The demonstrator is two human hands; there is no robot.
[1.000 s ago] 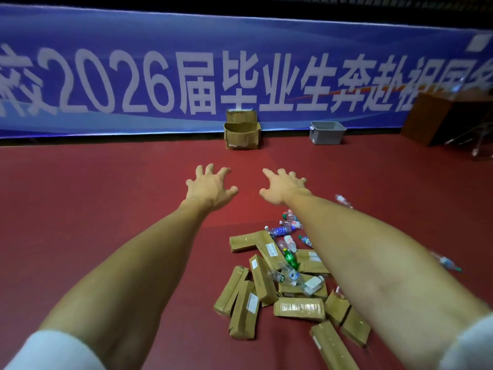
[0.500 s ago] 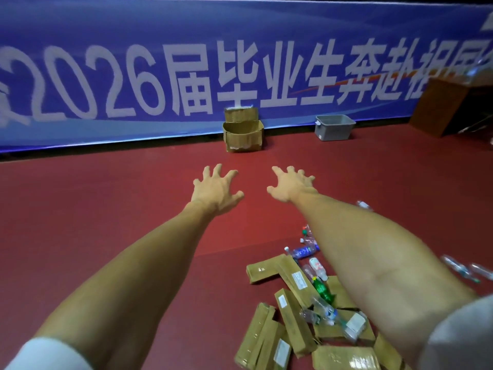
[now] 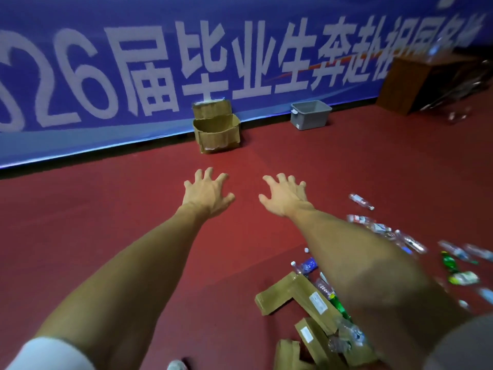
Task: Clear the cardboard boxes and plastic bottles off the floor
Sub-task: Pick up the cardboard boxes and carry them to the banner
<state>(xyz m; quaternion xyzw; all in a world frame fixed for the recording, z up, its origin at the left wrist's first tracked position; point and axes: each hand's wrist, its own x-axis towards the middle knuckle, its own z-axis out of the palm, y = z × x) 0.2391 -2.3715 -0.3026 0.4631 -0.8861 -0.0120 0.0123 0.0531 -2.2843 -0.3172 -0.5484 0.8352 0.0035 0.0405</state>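
Red floor (image 3: pixel 106 222) runs back to a blue banner (image 3: pixel 266 36) with large white lettering. Both arms reach forward above it, palms down. On the left hand (image 3: pixel 206 194) the fingers (image 3: pixel 209 174) are spread and a little clawed, holding nothing. On the right hand (image 3: pixel 284 194) the fingers (image 3: pixel 282 178) are spread the same way, also empty. The two hands are side by side with a gap between them, over bare floor. Under the right forearm, low and to the right, flat cardboard boxes (image 3: pixel 280 297) lie in a loose heap, partly hidden by the arm. Plastic bottles (image 3: pixel 361 201) lie among the boxes and are scattered out toward the right edge, a green bottle (image 3: pixel 450 263) among them. Farther off, an open carton (image 3: pixel 216 133) stands against the banner beyond the left hand. A grey bin (image 3: pixel 310 114) sits to its right along the banner. A wooden cabinet (image 3: pixel 410 84) stands at the far right. White sleeves (image 3: pixel 50 353) show at the lower corners.
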